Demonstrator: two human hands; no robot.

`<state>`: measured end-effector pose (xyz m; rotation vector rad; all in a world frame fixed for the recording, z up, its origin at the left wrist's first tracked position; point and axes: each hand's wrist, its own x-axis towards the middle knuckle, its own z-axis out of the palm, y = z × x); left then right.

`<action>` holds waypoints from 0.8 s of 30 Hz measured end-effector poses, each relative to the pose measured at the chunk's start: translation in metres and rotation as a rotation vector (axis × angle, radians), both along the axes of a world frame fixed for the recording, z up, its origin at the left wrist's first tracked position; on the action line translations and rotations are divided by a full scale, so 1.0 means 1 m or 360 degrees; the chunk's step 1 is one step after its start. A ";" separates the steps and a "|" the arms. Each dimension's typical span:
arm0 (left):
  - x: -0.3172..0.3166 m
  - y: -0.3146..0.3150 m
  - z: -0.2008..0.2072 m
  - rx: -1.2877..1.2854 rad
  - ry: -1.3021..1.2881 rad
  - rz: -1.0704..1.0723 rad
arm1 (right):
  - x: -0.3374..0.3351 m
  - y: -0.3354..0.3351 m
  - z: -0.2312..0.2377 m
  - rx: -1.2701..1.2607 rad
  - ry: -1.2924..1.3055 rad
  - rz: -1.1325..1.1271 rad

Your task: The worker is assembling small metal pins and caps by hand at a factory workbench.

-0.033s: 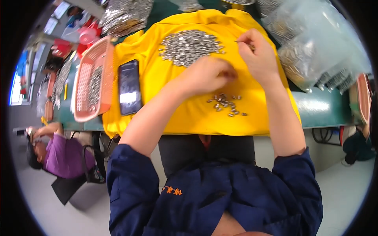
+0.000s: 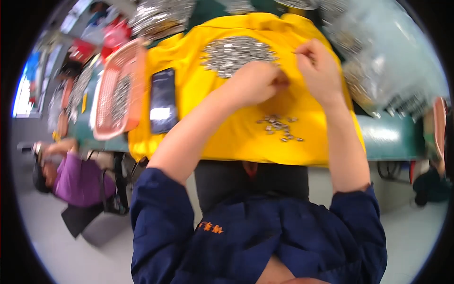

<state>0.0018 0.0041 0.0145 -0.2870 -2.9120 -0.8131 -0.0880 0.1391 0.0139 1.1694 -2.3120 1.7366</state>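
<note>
from the left i see the pink basket (image 2: 124, 90) and the dark phone (image 2: 163, 100) on the yellow cloth (image 2: 227, 128), then my left hand (image 2: 255, 84) curled shut beside the big pile of metal pieces (image 2: 236, 54), and my right hand (image 2: 319, 68) pinching a thin pin (image 2: 299, 52) above the small pile (image 2: 280, 127).

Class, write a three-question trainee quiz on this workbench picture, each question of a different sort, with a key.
1. True or false: the phone lies on the yellow cloth.
2. Where is the small cluster of metal pieces? A: in the pink basket. B: on the cloth, nearer the person than the big pile of metal pieces. C: on the floor.
3. Fill in: the right hand pinches a thin ____ rod.

Key: 1 true; 2 B; 3 metal.
</note>
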 end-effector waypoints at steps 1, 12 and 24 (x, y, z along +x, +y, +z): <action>-0.008 -0.006 -0.004 -0.0252 -0.0003 0.0182 | 0.003 -0.001 -0.002 -0.0021 0.0080 0.0006; -0.048 -0.003 -0.013 -0.0724 -0.0007 0.0013 | 0.001 0.009 -0.009 0.0137 0.0052 0.0007; -0.033 0.000 0.001 -0.0631 0.0212 0.0261 | -0.029 0.020 -0.023 0.0102 0.0005 0.0081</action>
